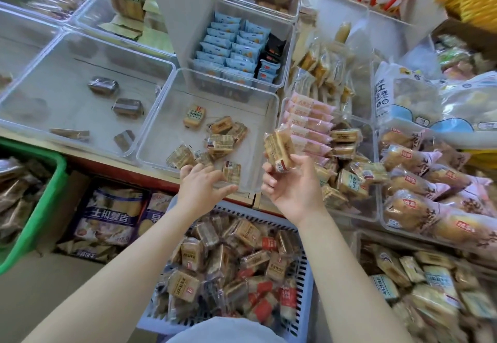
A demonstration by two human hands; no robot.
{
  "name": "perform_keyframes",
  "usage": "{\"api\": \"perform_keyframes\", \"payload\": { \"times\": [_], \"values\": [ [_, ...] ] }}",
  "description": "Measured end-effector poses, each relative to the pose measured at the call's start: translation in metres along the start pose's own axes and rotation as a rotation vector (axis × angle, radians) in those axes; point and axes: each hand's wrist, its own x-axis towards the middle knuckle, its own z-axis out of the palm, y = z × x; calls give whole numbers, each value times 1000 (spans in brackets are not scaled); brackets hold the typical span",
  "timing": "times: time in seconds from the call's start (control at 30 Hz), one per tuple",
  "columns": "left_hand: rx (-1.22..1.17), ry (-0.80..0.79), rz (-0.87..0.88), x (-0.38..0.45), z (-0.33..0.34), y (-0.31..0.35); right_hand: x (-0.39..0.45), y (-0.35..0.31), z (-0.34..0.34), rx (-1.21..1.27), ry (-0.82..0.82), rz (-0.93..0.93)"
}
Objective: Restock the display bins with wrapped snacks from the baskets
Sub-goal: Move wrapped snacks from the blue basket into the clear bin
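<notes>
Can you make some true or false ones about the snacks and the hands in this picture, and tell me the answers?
1. The right hand holds a wrapped snack. True.
2. The clear bin in front of the hands is full to the top. False: only a few snacks lie on its bottom.
3. The basket under the arms is white and full of snacks. True.
4. The left hand is inside the green basket. False: it is at the clear bin's front edge.
5. The blue packets sit in neat rows. True.
</notes>
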Motion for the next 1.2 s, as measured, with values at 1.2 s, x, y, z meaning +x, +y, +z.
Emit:
{"api": "perform_keyframes", "payload": {
  "times": [1.2],
  "values": [
    [21, -14, 19, 0, -1, 2, 33, 33, -61, -1698, 766, -497]
  ]
}}
